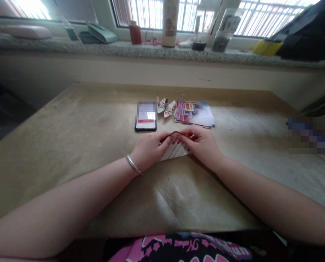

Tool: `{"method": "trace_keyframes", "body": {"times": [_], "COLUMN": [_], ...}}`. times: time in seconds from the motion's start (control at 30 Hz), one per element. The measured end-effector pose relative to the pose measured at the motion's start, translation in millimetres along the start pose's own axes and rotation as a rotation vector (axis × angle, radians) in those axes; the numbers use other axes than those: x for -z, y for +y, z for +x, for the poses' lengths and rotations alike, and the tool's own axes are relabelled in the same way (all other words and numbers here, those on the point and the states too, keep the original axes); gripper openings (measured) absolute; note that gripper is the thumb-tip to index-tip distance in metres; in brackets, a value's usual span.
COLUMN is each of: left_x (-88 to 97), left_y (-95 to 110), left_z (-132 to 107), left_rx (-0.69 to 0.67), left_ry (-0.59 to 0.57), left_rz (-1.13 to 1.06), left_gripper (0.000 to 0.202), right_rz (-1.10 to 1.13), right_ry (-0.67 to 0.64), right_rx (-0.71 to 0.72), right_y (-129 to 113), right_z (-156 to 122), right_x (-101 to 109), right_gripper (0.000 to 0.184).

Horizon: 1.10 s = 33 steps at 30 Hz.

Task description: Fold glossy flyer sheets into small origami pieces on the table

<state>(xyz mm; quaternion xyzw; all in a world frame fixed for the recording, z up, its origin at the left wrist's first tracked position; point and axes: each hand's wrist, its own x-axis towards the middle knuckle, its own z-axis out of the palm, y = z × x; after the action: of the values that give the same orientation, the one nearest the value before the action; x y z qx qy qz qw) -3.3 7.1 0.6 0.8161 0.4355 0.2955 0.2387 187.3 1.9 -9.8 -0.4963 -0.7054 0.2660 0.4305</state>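
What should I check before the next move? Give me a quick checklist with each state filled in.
1. Left hand on the paper: ok, fingers pinch its left side.
2. Right hand on the paper: ok, fingers at its right side.
3. Paper's edges lined up: cannot tell, fingers cover part of them.
4. Phone screen on: ok, lit and face up, though much of the display is blurred out.
5. Folded piece out of the hands' grip: ok, it lies between phone and flyers.
6. Flyers squared up: not ok, the pile is fanned unevenly.
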Motion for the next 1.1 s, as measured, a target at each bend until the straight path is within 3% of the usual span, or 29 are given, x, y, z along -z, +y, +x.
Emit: {"method": "trace_keyframes", "body": {"times": [0.27,0.57,0.83,1.1], "left_x": [0.3,-1.6,-3.0,-1.3], "left_y": [3,5,8,9], "left_z": [3,-1,0,-2], "left_rx": [0.134,-0.007,-0.036,0.022], "left_ry": [0.149,0.267,0.270,0.236], "left_rz": [-0.241,-0.250,-0.317,-0.345], "left_gripper": [0.024,0.021,0.009,0.021], "right_rz": [-0.017,0.061,0.071,0.057], "right_ry": [0.043,0.080,0.077,0.065], "right_rx": [0.017,0.044,0.082,0.025], "right_y": [-7,-11,-15,-15], "right_z": [-1,-3,-2,-4], "right_x": [1,2,2,1], "right_gripper": [0.015,0.011,0.007,0.010]}}
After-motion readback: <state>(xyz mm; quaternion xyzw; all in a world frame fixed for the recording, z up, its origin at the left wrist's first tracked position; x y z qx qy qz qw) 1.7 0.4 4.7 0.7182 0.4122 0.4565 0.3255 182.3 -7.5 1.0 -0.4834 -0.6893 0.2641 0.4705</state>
